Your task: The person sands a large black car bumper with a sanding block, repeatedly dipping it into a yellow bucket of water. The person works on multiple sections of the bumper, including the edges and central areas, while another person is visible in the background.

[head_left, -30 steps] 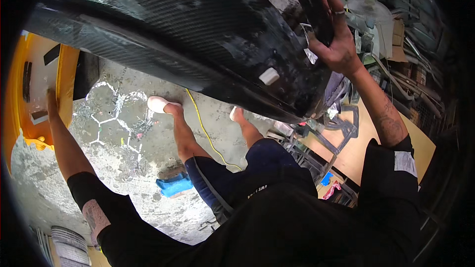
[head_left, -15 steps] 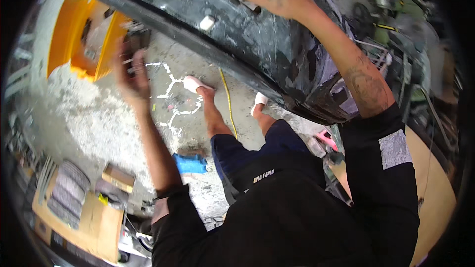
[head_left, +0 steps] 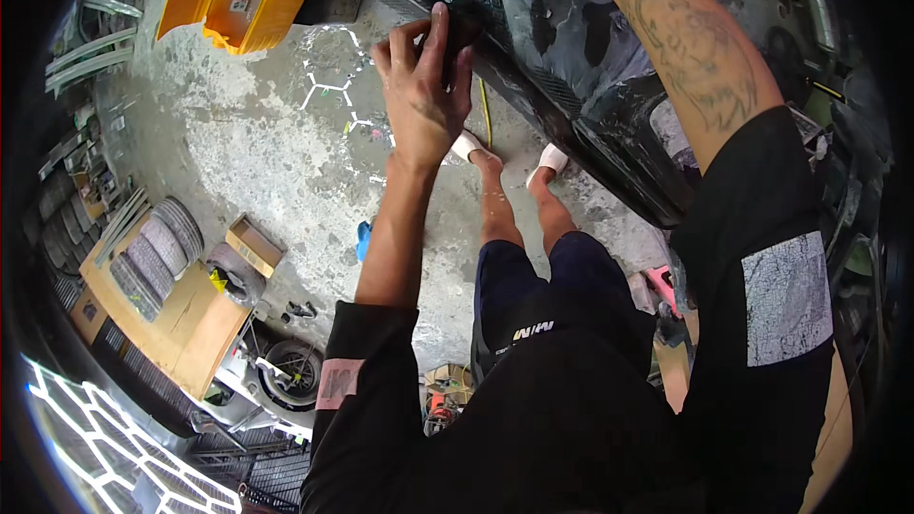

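Observation:
The large dark carbon fibre panel [head_left: 609,160] runs diagonally across the upper right, its long edge nearest me and its surface blotched. My left hand [head_left: 424,86] is at that long edge, back of the hand toward me, fingers bent around the edge; the fingertips are partly hidden. My right forearm, tattooed and in a black sleeve, reaches up over the panel and past the top of the view, so my right hand is out of sight. Below the panel, my feet in pale slip-on shoes stand on the concrete floor.
An orange moulded part [head_left: 286,9] lies at upper left. Tyres [head_left: 167,243] rest on a wooden board [head_left: 205,338] at lower left, beside a cardboard box [head_left: 255,246] and a wheel [head_left: 293,371]. A yellow cord [head_left: 486,114] crosses the floor; metal parts line the far left.
My left hand has left the orange part and moved right to the panel's edge. The panel now sits farther up and right in view, and my right hand has passed out of the top.

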### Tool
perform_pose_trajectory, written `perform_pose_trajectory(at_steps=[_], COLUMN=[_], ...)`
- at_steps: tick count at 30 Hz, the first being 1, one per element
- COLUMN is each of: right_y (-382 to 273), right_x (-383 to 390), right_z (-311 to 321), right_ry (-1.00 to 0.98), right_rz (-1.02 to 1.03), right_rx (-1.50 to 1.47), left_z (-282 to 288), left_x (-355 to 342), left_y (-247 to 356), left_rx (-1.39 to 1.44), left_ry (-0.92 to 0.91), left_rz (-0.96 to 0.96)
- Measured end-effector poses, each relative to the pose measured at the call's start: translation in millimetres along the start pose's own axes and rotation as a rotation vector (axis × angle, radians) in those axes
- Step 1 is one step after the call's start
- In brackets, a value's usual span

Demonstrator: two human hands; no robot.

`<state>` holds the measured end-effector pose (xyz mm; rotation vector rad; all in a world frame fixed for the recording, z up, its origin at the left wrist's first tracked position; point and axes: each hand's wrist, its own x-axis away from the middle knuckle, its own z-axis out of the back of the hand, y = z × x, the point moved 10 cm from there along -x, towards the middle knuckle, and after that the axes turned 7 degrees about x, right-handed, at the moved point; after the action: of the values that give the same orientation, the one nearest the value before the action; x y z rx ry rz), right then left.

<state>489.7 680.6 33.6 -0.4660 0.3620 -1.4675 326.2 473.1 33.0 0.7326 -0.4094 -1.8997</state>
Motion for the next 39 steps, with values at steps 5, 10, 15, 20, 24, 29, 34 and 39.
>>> perform_pose_trajectory(at_steps=[5,10,15,20,24,29,34,39], right_y=[11,-5,5,-10,1,-6,6,-1], right_x=[-9,-7,-9,-12,-17,-16,-19,-18], right_z=[-6,-11,-1,-16,-12,-13,-13,-17], right_ry=[0.099,-0.204,0.246,-0.072,0.222,0.127,0.158,0.075], right_rz=[0.05,-0.066,0.136,0.051,0.178,0.116,0.175,0.176], right_rx=[0.1,0.039,0.203,0.03,0.124,0.076,0.103,0.05], left_z=[-39,3,-31,12,-7,-44,-63,-71], left_x=[70,15,60,15,82,168,156,158], left_y=[39,6,35,-10,-66,-71,-57,-65], left_rx=[0.077,-0.095,0.054,0.044,0.804,1.254,1.298,1.584], left_ry=[-0.12,0.033,0.012,0.209,0.402,0.495,0.401,0.388], left_rz=[-0.004,-0.051,-0.045,0.021,0.65,1.01,1.032,1.093])
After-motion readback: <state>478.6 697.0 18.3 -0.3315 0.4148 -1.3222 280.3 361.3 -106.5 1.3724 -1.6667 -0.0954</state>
